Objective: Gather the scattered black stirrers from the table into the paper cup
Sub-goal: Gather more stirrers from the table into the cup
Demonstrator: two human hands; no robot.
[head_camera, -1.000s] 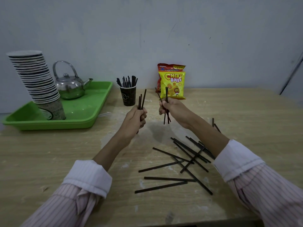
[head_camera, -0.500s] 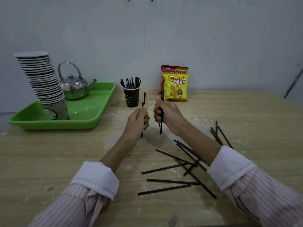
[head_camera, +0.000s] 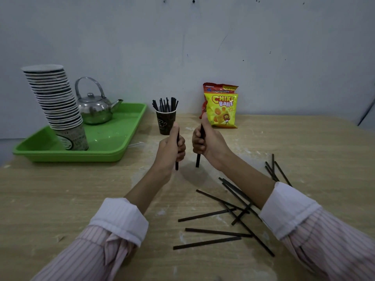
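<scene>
A dark paper cup stands at the back of the wooden table with several black stirrers upright in it. My left hand is shut on a bundle of black stirrers, held upright with the lower ends touching the table. Beside it, my right hand grips another upright bundle of stirrers the same way. Both hands are just in front of the cup. Several loose stirrers lie scattered on the table under my right forearm, and a few more stirrers lie further right.
A green tray at the left holds a steel kettle and a tall leaning stack of paper cups. Snack bags stand against the wall right of the cup. The wall closes off the table's far edge.
Both hands have lowered and turned their bundles upright, so the stirrer ends now rest on the table and stick out less above the fists. The hands sit closer together.
</scene>
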